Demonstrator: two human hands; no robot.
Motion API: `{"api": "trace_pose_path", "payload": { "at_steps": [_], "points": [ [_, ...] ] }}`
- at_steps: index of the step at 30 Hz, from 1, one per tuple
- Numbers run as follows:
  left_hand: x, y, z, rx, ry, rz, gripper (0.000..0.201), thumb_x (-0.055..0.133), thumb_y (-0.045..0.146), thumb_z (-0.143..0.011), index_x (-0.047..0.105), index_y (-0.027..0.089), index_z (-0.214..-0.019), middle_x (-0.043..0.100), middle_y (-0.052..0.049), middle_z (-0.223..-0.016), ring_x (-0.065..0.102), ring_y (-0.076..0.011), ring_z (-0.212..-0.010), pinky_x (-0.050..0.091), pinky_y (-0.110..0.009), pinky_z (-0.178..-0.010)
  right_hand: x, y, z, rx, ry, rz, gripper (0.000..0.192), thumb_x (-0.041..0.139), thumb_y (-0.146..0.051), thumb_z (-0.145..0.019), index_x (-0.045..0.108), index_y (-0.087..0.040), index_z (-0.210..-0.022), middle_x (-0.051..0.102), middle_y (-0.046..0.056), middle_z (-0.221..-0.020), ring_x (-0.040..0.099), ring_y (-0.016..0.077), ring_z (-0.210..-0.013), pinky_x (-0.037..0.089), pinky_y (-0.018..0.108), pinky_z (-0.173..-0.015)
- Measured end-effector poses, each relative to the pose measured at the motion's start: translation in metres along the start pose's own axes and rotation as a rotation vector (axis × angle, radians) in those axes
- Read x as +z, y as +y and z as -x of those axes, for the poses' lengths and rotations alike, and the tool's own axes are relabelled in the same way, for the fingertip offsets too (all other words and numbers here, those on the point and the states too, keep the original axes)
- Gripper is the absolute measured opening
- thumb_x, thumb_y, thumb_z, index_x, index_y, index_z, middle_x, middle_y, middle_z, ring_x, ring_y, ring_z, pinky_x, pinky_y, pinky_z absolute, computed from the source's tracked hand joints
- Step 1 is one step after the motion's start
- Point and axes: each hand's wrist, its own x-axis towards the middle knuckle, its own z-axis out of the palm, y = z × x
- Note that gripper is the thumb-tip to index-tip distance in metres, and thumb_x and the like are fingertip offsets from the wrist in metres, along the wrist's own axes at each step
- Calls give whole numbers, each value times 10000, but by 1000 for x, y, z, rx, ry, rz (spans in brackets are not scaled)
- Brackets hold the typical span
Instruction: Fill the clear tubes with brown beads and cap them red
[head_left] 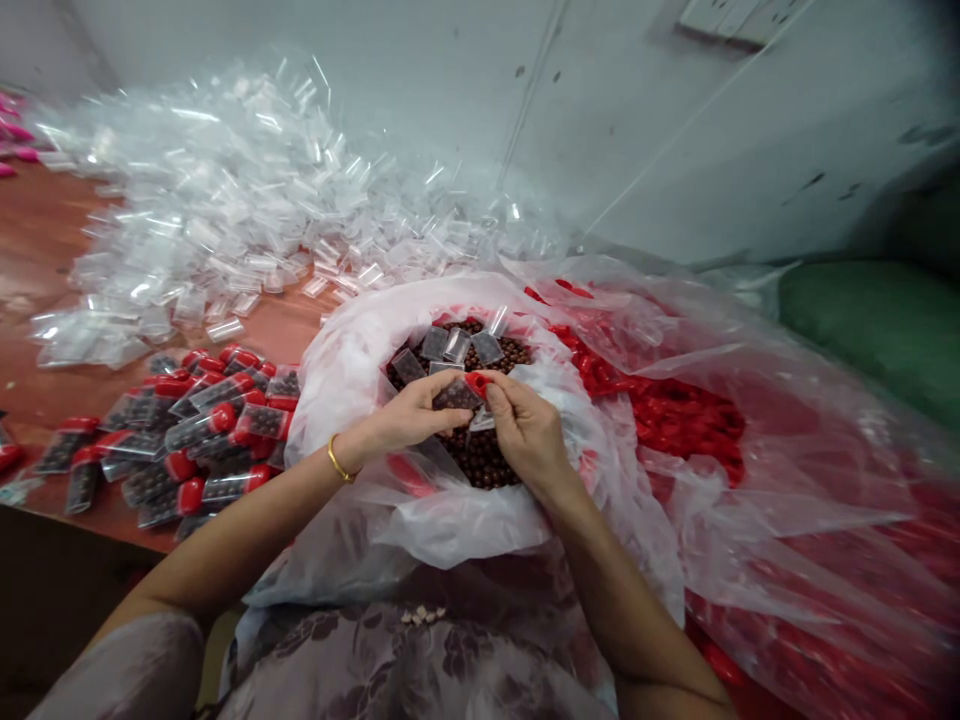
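Note:
Over the mouth of a white plastic bag [330,370], my left hand [420,412] grips a clear plastic container [456,396] with dark balls showing through it. My right hand [525,425] pinches a red cap [478,382] at the container's upper right end; whether the cap is seated on it I cannot tell. Below both hands, the bag holds many small brown balls [487,462]. Several clear empty containers [486,347] lie on top of the balls, just beyond my fingers.
Capped containers filled with dark balls [202,425] are heaped on the reddish table [37,260] at left. A large pile of clear empty containers [247,190] lies against the wall [450,80]. At right, a transparent bag [810,430] holds red caps [690,420].

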Motion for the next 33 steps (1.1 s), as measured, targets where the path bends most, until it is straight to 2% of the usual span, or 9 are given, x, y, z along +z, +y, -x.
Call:
{"api": "trace_pose_path", "payload": {
  "at_steps": [2,4,7,10,17,23,26,29,33],
  "points": [
    [0,1,-1,-24,39,19,467,804,318,-631,572,114,-981,569,15,-794,497,-68,-664,416,-192,-599,3,1,3,-99,-18,90,405,468,-447,-908,668,-184,-1142,711,119,-1069,659,245,-968,529,384,-850],
    [0,1,-2,-69,40,39,468,828,340,-599,555,118,-907,547,41,-695,483,-54,-588,403,-188,-552,4,2,4,-104,-30,74,438,438,-452,-926,630,-179,-1209,703,122,-1080,659,234,-954,531,370,-836],
    [-1,1,-2,-110,9,61,469,799,432,-638,526,125,-865,538,52,-622,494,-53,-520,426,-193,-520,3,4,3,-3,-55,-67,466,366,-438,-964,572,-186,-1298,687,55,-844,629,166,-717,525,306,-685],
    [0,0,-1,-112,-67,33,467,755,491,-679,507,135,-851,556,46,-638,527,-60,-506,465,-205,-513,1,4,2,87,-141,-171,492,391,-461,-953,570,-182,-1317,538,-23,-607,498,122,-528,459,263,-551],
    [1,4,3,-103,-164,-73,419,694,507,-728,485,148,-779,514,61,-561,467,-47,-426,382,-173,-395,4,6,6,140,-171,-306,523,423,-497,-931,607,-159,-1285,381,-65,-507,384,100,-459,383,252,-490],
    [2,6,3,-115,-146,-115,332,671,421,-755,489,147,-800,493,80,-521,412,-34,-395,326,-173,-395,5,5,8,130,-177,-213,543,409,-522,-932,644,-136,-1234,446,-50,-500,446,109,-468,414,256,-504],
    [2,6,2,-127,-109,-165,276,671,339,-735,503,139,-822,490,82,-534,425,-41,-423,351,-177,-423,3,5,8,110,-214,-139,537,369,-505,-951,624,-154,-1267,566,-19,-552,536,135,-514,471,271,-546],
    [2,4,2,-125,-94,-257,212,647,280,-725,509,138,-800,497,73,-562,445,-47,-454,357,-176,-436,2,7,10,53,-221,-10,489,376,-463,-955,609,-197,-1293,718,41,-783,659,185,-696,537,320,-690],
    [1,1,3,-114,-107,-327,166,611,272,-746,504,147,-772,480,79,-544,430,-48,-440,335,-181,-437,1,8,15,-28,-244,103,484,372,-431,-948,603,-195,-1301,748,91,-1004,695,209,-751,551,340,-724]
  ]
}}
